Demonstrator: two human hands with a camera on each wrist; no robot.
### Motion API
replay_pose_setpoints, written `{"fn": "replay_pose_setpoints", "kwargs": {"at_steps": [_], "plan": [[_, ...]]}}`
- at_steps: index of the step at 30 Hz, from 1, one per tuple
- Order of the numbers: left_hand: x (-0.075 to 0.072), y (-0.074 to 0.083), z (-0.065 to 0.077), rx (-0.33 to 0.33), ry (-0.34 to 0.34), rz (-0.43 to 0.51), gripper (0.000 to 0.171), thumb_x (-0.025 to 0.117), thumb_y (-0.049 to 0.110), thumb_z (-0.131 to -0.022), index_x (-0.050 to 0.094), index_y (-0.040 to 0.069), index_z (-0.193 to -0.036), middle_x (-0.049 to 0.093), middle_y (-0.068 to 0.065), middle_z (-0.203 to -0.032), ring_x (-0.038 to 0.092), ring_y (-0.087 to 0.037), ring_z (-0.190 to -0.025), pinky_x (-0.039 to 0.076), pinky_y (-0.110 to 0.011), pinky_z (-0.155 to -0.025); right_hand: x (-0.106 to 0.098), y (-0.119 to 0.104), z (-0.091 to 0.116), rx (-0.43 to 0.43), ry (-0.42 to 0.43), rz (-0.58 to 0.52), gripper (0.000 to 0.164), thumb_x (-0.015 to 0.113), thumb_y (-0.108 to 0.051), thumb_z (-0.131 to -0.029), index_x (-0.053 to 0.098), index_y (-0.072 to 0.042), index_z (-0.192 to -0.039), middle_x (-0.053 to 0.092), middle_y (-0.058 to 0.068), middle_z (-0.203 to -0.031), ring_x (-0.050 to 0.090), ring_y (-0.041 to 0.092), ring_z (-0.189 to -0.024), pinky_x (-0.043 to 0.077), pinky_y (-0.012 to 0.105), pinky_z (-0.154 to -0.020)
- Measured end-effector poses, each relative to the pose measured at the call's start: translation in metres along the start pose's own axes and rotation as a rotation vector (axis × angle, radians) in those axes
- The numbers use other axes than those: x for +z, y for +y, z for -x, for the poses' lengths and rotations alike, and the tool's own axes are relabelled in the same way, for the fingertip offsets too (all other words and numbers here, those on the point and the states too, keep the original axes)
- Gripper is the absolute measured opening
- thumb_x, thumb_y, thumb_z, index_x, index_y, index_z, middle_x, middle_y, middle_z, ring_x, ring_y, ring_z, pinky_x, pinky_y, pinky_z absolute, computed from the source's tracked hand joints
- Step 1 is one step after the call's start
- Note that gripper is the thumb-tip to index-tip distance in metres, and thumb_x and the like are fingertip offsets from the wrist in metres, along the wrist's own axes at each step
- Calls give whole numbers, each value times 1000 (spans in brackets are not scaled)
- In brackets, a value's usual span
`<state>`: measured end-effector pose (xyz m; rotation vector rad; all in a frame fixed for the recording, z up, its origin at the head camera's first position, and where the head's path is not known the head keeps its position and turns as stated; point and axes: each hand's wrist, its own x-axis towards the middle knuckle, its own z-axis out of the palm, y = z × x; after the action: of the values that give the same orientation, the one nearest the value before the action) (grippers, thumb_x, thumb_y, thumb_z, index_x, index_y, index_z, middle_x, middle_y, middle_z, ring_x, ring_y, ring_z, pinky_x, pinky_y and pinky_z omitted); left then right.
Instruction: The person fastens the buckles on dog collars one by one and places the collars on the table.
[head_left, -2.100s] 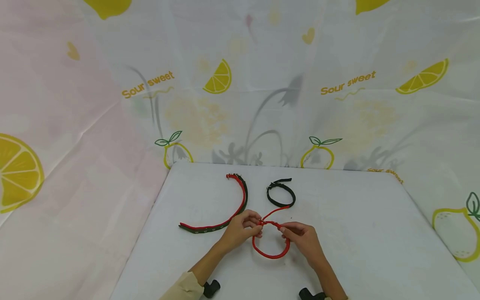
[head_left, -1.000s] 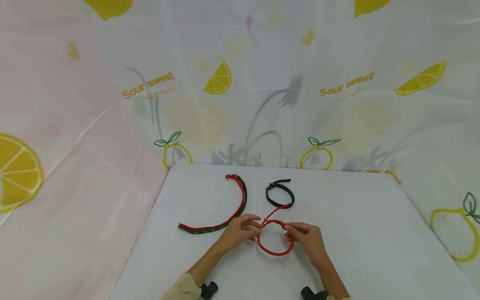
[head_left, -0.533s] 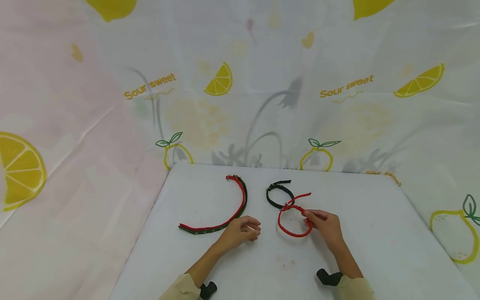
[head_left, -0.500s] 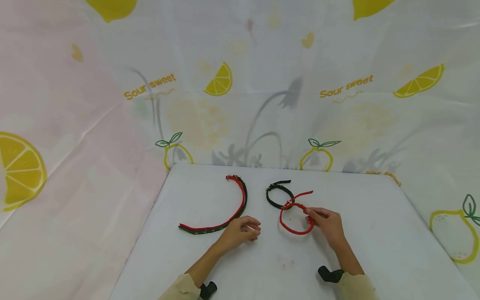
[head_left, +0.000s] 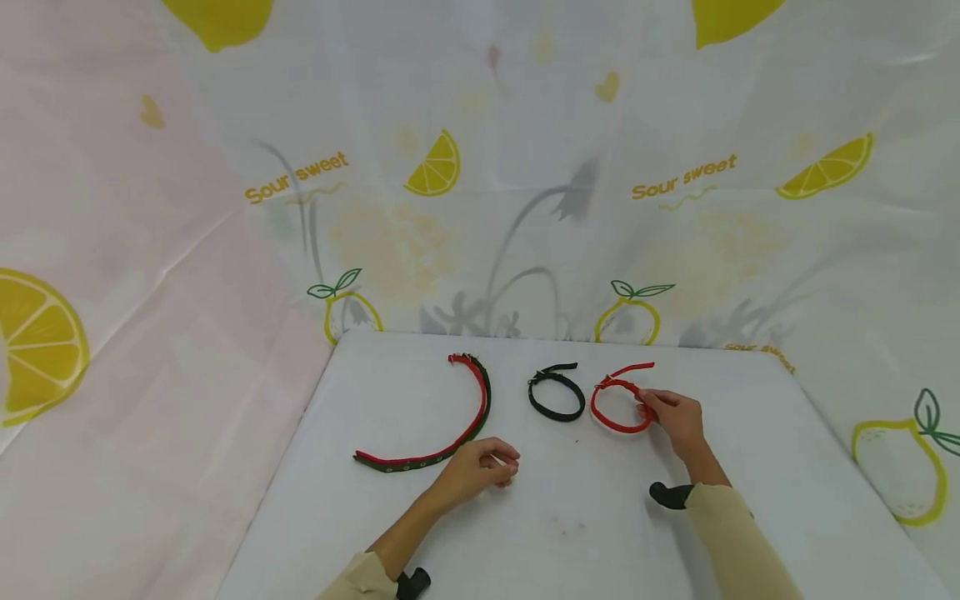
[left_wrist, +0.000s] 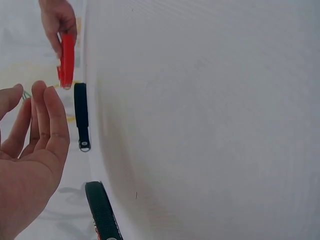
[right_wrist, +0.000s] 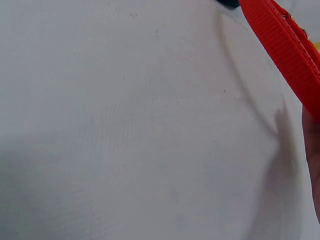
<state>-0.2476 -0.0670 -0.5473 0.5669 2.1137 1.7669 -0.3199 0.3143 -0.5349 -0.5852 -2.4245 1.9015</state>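
My right hand point(head_left: 678, 421) pinches the right side of a red pet collar point(head_left: 621, 429), buckled into a ring with its loose end sticking out at the back. The red webbing also fills the upper right corner of the right wrist view. Just left of it lies a black collar point(head_left: 557, 416), likewise buckled into a ring. My left hand point(head_left: 474, 471) holds nothing, its fingers loosely bent. Near its fingers, an unbuckled red collar point(head_left: 482, 400) and a dark green one point(head_left: 397, 467) lie side by side in one long curve.
The white table point(head_left: 585, 533) carries the collars, with small dark specks near its middle. Behind it hangs a lemon-print cloth point(head_left: 480, 208). Black wrist mounts point(head_left: 670, 495) show at both sleeves.
Both hands were at the red collar; the left let go and has stayed in place. The right hand carried the ring away to the right, beyond the black collar.
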Motion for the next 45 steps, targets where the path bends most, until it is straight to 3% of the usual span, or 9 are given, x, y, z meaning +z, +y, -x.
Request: {"fn": "replay_pose_setpoints", "kwargs": {"at_steps": [7, 16, 25, 34, 39, 45], "plan": [[-2, 0, 4, -4, 0, -15, 28, 69, 23, -92, 68, 3, -112, 71, -15, -94, 69, -32, -79, 56, -29, -70, 3, 17, -9, -21, 32, 59, 52, 66, -39, -93, 63, 2, -125, 72, 1, -90, 66, 8, -77, 50, 12, -70], [-5, 1, 5, -8, 5, -46, 26, 68, 22, -93, 68, 3, -111, 71, -14, -92, 69, -29, -78, 56, -29, -70, -1, 15, -14, -50, 23, 188, 53, 63, -42, -94, 64, 1, -124, 72, 3, -92, 62, 9, -80, 48, 14, -69], [-2, -1, 5, -11, 10, -22, 22, 68, 15, -92, 68, 1, -110, 70, -16, -93, 69, -28, -76, 56, -27, -68, 7, 17, -14, -77, 99, 272, 45, 63, -39, -95, 67, 0, -117, 72, 6, -89, 62, 13, -79, 47, 15, -66], [1, 2, 9, -22, 1, -30, 22, 68, 17, -92, 68, 2, -108, 70, -12, -90, 68, -22, -75, 56, -29, -69, 14, 19, -8, -153, 235, 422, 41, 59, -34, -97, 70, 1, -115, 68, 20, -112, 59, 31, -102, 52, 32, -76], [3, 2, 10, -33, -1, -34, 22, 68, 17, -93, 68, 2, -109, 70, -12, -91, 68, -25, -76, 56, -33, -69, 18, 21, -8, -163, 256, 424, 41, 59, -33, -98, 69, 2, -116, 67, 21, -113, 59, 32, -104, 54, 41, -83], [4, 1, 8, -37, 7, -52, 22, 65, 12, -94, 66, -2, -111, 69, -18, -94, 68, -34, -79, 55, -31, -69, 21, 21, -7, -158, 263, 396, 41, 59, -33, -98, 68, 1, -119, 67, 20, -115, 59, 32, -106, 53, 42, -85]]}}
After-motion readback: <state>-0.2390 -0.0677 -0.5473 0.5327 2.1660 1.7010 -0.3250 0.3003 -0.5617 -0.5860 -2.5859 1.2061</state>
